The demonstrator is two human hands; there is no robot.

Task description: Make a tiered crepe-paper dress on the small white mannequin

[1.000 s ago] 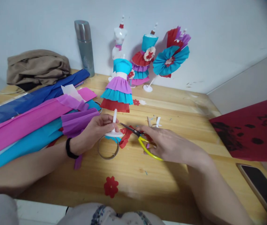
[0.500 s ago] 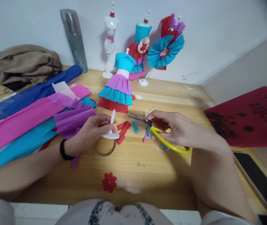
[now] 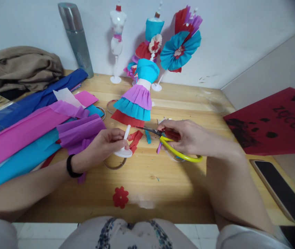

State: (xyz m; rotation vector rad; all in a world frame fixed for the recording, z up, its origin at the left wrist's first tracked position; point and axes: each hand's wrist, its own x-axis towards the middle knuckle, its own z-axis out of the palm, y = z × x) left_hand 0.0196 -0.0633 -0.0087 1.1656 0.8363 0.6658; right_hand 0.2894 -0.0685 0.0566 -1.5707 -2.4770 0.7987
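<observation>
My left hand (image 3: 115,140) is closed around the white stand of a small dress form (image 3: 138,91), which leans to the right above the table. Crepe paper clothes it: a turquoise top, a white waistband, and purple, turquoise and red ruffles. In my right hand (image 3: 183,135) is a pair of scissors (image 3: 174,149) with yellow handles, its blade tips close to the red hem. Below the stand lie a roll of tape (image 3: 115,166) and red paper scraps (image 3: 135,140). A red paper flower (image 3: 120,197) rests nearer to me.
Crepe paper strips (image 3: 25,138) and a brown cloth (image 3: 23,69) lie to the left. A flask (image 3: 76,41), a bare dress form (image 3: 117,31) and paper-dressed forms (image 3: 180,50) stand along the wall. On the right are a red paper bag (image 3: 272,121) and a phone (image 3: 279,190).
The dress form has tilted further to the right. The scissors first drew away to the right with blades apart, then came back toward the red hem. The camera view has shifted.
</observation>
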